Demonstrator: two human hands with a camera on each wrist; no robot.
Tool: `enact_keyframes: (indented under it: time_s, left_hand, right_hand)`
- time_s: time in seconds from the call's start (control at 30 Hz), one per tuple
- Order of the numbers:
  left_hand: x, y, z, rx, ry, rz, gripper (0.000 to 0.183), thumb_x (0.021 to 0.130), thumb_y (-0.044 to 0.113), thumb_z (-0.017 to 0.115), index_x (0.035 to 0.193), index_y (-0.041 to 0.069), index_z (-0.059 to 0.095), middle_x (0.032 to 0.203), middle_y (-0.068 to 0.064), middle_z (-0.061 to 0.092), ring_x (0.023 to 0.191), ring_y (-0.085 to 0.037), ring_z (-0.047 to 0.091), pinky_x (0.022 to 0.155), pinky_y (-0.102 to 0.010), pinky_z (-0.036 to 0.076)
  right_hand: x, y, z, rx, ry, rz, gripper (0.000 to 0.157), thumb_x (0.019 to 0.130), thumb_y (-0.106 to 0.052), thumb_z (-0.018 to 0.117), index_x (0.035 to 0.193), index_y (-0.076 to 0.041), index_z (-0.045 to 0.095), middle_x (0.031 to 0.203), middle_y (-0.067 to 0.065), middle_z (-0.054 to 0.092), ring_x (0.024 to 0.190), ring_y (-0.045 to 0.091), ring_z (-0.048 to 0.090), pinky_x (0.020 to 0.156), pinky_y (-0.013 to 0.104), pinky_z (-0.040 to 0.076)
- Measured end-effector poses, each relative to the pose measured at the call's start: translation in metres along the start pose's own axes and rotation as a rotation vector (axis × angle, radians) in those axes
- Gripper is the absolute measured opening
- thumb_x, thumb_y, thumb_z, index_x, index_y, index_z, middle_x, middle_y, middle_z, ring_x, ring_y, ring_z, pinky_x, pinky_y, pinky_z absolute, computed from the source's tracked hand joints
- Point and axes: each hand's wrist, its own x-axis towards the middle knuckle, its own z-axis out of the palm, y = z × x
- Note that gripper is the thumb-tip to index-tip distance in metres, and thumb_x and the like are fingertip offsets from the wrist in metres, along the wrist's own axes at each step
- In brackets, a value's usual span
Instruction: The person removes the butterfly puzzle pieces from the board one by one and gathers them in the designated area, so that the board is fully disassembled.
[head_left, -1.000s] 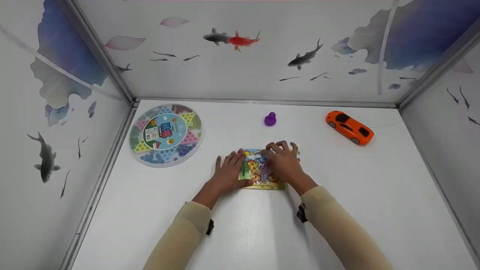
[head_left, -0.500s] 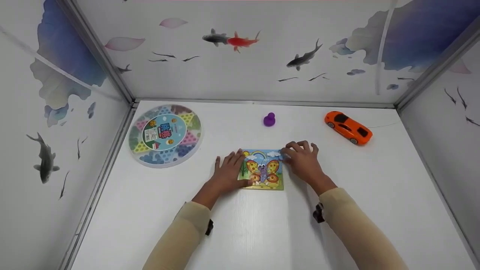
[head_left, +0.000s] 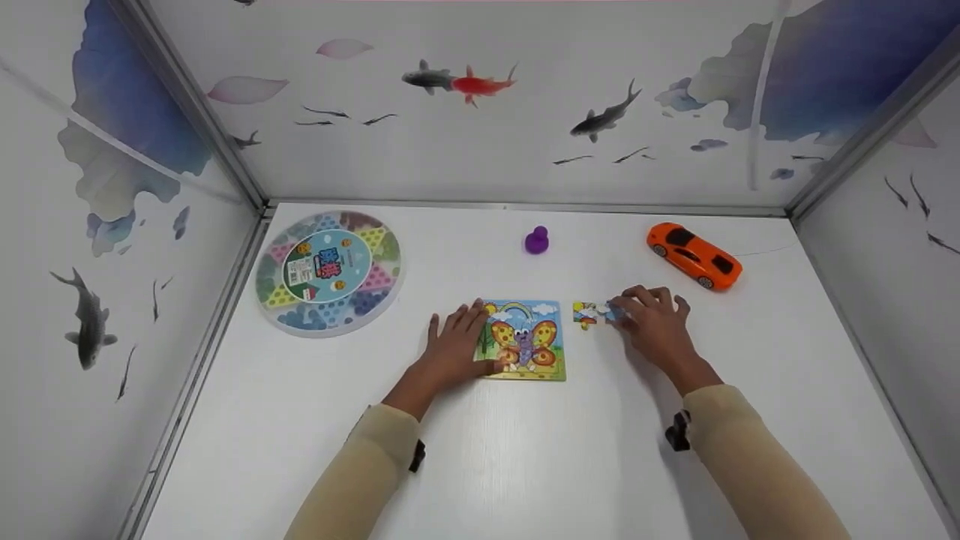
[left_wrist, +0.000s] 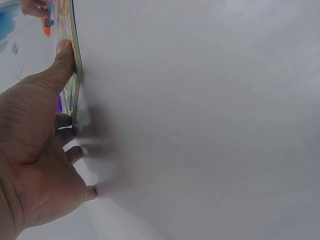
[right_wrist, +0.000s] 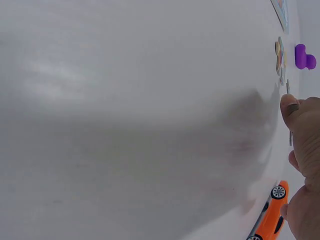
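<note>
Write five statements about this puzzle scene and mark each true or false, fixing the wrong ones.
1. The left hand rests on the butterfly puzzle. True.
2. The purple toy stands between the round game board and the orange car. True.
3. The orange car is being gripped. False: the right hand pinches a puzzle piece instead.
4. Nothing lies between the butterfly puzzle and the right hand. False: at least one loose piece lies there.
5. The back wall shows a red fish. True.
</note>
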Motion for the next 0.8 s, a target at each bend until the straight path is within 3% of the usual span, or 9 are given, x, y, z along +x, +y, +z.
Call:
enact_keyframes:
  time_s: [0.8]
  left_hand:
    - [0.0006, -0.0001, -0.0011, 0.008, -0.001, 0.008, 0.102, 0.102, 0.062, 0.072, 0.177, 0.012, 0.024, 0.188, -0.006, 0.014, 0.174, -0.036, 0.015, 0.135, -0.076, 0.007]
  right_hand:
    - [0.0016, 0.0022, 0.0078, 0.019, -0.034, 0.014, 0.036, 0.108, -0.015, 0.072, 0.143, -0.021, 0.074, 0.149, 0.013, 0.065, 0.14, 0.044, 0.047, 0.12, 0.088, 0.023]
